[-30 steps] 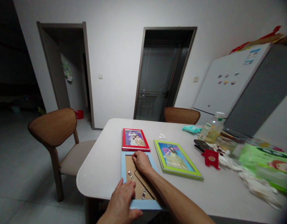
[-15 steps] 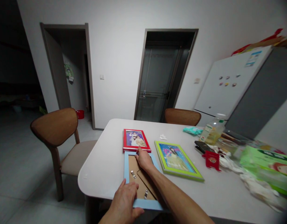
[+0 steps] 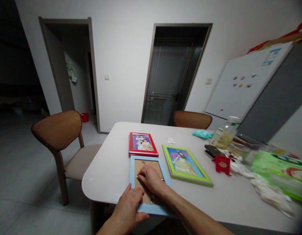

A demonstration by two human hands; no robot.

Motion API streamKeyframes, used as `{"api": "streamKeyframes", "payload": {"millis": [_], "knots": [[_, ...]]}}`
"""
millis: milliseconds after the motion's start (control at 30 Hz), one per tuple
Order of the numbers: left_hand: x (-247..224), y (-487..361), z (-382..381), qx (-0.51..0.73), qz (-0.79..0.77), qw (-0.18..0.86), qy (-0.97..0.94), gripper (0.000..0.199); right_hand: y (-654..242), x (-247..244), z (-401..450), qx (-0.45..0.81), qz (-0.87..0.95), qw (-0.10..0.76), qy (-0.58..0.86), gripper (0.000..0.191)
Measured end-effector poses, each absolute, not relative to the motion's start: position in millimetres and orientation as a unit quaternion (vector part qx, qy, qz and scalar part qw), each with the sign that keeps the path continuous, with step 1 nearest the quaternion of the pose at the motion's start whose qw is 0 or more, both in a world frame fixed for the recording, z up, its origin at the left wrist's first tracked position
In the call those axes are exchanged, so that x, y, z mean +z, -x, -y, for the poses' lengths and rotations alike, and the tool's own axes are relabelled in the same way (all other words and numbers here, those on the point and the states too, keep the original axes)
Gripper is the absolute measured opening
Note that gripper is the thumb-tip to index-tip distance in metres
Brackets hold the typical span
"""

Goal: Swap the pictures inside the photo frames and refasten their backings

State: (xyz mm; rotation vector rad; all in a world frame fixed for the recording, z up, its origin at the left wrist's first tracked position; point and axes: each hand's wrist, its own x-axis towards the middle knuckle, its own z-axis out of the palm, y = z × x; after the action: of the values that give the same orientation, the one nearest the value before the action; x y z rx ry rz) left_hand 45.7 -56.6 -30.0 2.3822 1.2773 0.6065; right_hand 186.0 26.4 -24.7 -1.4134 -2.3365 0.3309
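Working away now on the blue frame, lying back side up at the near edge of the white table, just below the red frame and left of the green frame! Clamped on its near left corner with the left hand, and reaching over its back with the right hand, fingers bunched right at the left clip; pinching or merely pushing, impossible to tell. Well along, to judge by the look of it, with the brown board already sunk inside the blue border. Apparently still to finish: settling the metal clips. Slanting near the far rail, the top clip; peeping past the right hand, the right clip; down by the near rail, the bottom clip; too small to call locked or loose. Over to the other two, both face up and both filled with photos. Then across to the containers: capped and part-filled with yellowish liquid, the bottle; too blurred inside to read, the clear bowl; hidden by its wrapper, whatever the green pack might hold
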Motion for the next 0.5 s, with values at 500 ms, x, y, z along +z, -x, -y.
{"api": "streamKeyframes", "payload": {"millis": [500], "knots": [[-27.5,-47.0,55.3,0.22,-0.456,0.189,-0.841,0.036,-184.0,-21.6,-17.8,0.139,0.844,0.208,0.475,0.015]]}}
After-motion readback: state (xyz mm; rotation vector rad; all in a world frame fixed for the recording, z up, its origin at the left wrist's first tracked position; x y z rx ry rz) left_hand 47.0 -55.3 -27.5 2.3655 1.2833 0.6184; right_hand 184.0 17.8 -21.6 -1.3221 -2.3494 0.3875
